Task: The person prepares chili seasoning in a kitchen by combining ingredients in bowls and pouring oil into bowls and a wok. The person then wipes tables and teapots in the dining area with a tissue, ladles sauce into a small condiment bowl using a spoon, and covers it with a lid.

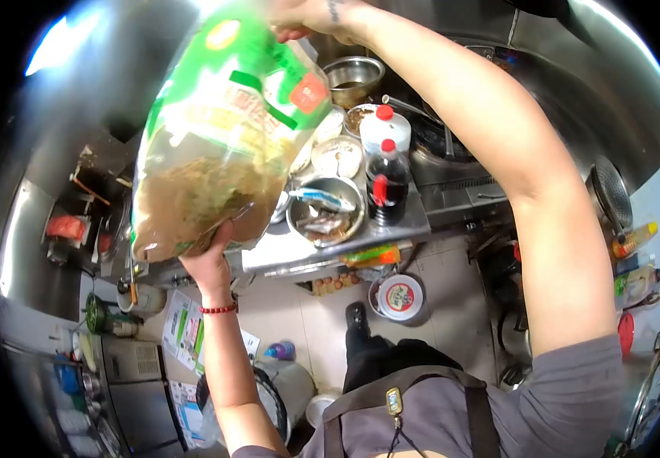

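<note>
A large clear plastic bag (215, 183) with green printing hangs tilted at the upper left, brown loose contents gathered in its lower part. Beneath it, my left hand (211, 259) supports the bottom of the bag, with a red bead bracelet at the wrist. My right hand (303, 17) is at the bag's top edge, its fingers partly hidden and closed on the plastic. Right of the bag, a metal bowl (325, 211) holding packets and a dark bottle with a red cap (387, 183) stand on the steel counter (414, 214).
Behind the bottle is a white jug with a red cap (384, 130). Farther back sits another metal bowl (354, 79), near a wok area at the right. A round lidded tub (401, 297) stands on the floor. Bottles (635, 240) line the right side.
</note>
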A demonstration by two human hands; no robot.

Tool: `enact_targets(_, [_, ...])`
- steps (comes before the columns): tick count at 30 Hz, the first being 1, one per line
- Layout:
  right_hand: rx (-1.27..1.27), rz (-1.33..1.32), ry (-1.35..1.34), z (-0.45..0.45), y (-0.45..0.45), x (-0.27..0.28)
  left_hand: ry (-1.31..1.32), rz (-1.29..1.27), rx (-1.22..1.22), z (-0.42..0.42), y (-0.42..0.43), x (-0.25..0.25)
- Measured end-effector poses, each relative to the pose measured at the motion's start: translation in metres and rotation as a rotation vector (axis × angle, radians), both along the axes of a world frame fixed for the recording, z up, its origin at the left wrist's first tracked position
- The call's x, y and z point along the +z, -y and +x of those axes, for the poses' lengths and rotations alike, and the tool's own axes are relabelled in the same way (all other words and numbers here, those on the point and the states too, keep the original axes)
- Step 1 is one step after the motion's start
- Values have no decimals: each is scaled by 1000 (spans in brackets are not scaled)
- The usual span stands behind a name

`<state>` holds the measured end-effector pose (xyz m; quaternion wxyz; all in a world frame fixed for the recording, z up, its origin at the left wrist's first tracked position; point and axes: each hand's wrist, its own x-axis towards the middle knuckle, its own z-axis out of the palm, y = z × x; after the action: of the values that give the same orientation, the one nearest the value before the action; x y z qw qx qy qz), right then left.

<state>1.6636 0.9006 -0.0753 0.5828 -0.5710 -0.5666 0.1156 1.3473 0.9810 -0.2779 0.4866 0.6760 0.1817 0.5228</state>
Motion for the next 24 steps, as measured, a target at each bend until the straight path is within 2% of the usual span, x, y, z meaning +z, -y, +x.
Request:
enact_targets(1, [-32,-13,-64,15,-11,-12,116,-72,-97,18,-16,-2])
enact_targets(2, [-88,-25,-38,36,-20,-24,10,-135,-87,37,-35,1])
enact_targets(3, [-149,-34,-13,54,-26,-29,-6,-136,-109,55,-54,3])
enact_targets(5, [-192,-125,-130,104,-47,-57,124,-55,-234,104,-92,-8])
enact_targets(6, [-220,-146,-231,125,-57,-71,-20,-19,-266,119,-109,-10])
enact_targets(9, [-269,-142,-352,168,-77,-108,-65,-159,-420,167,-150,-27])
enact_targets(10, [-289,-154,-372,182,-82,-121,-109,-93,-373,183,-172,-49])
enact_targets(14, [-330,-184,-512,233,-95,-170,-98,-143,-488,235,-189,-49])
enact_targets(18, [-370,-183,-628,266,-92,-215,-182,-111,-500,270,-203,-67])
enact_targets(24, [-380,-133,-721,303,-79,-249,-245,-78,-510,307,-210,-74])
